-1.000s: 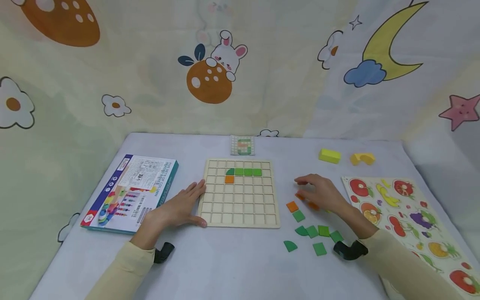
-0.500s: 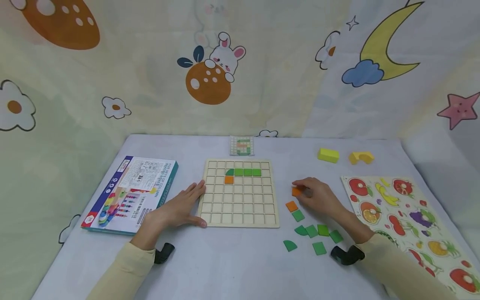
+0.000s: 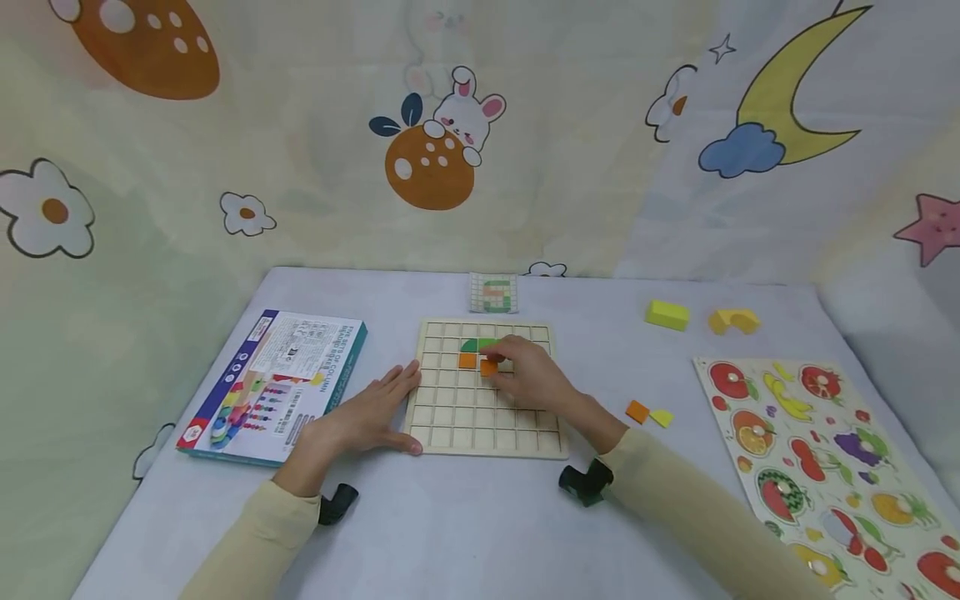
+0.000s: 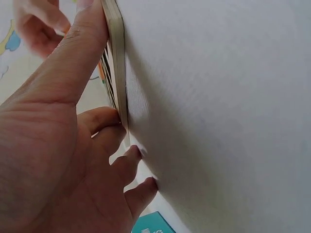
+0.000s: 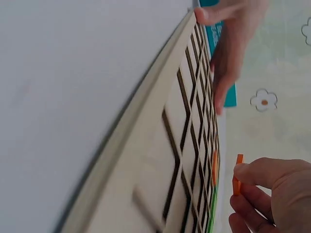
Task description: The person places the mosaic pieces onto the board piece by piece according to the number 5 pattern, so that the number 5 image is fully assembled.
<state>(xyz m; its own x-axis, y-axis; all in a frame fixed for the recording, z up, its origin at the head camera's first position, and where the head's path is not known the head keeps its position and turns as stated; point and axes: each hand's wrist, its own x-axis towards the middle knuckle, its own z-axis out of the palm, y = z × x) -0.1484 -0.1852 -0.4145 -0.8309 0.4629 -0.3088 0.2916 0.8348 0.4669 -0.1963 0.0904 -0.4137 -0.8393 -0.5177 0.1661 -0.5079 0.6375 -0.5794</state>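
My right hand (image 3: 536, 377) pinches an orange square tile (image 3: 488, 367) over the upper part of the wooden grid board (image 3: 444, 417). In the right wrist view the tile (image 5: 238, 175) stands on edge between thumb and fingers, apart from the board. Set in the board are an orange square (image 3: 467, 361), a green quarter-circle (image 3: 469, 345) and a green square (image 3: 486, 342); my right hand covers the cells to their right. My left hand (image 3: 365, 417) rests along the board's left edge, its fingers extended, touching the side.
A boxed set (image 3: 277, 387) lies at the left. A pattern card (image 3: 493, 293) is behind the board. Right of it sit an orange tile (image 3: 637, 412), a yellow-green tile (image 3: 662, 417), a yellow-green block (image 3: 667, 315), a yellow arch block (image 3: 734, 321) and a fruit-picture board (image 3: 817, 450).
My right hand picked up an orange tile from the loose pieces at the right and carried it left over the board. Its arm now hides the green loose tiles. My left hand stays put.
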